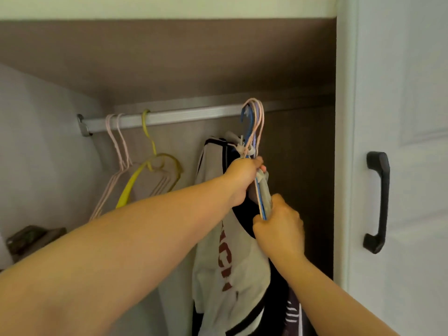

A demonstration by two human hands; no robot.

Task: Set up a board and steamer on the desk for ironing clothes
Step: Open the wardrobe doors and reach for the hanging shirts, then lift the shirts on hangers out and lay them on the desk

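Observation:
I look into an open wardrobe. A bunch of hangers (pixel 253 122) in pink and blue hooks over the metal rail (pixel 184 116) at its right part. My left hand (pixel 242 180) grips the necks of these hangers just below the hooks. My right hand (pixel 278 226) is closed on the lower arms of the same bunch. From the hangers hang a white garment with red letters (pixel 232 263) and dark clothes behind it. No board or steamer is visible.
Two empty pink hangers (pixel 116 151) and a yellow hanger (pixel 150 166) hang further left on the rail. The white wardrobe door (pixel 400 117) with a black handle (pixel 378 202) stands at the right. A dark object (pixel 31 238) lies low at the left.

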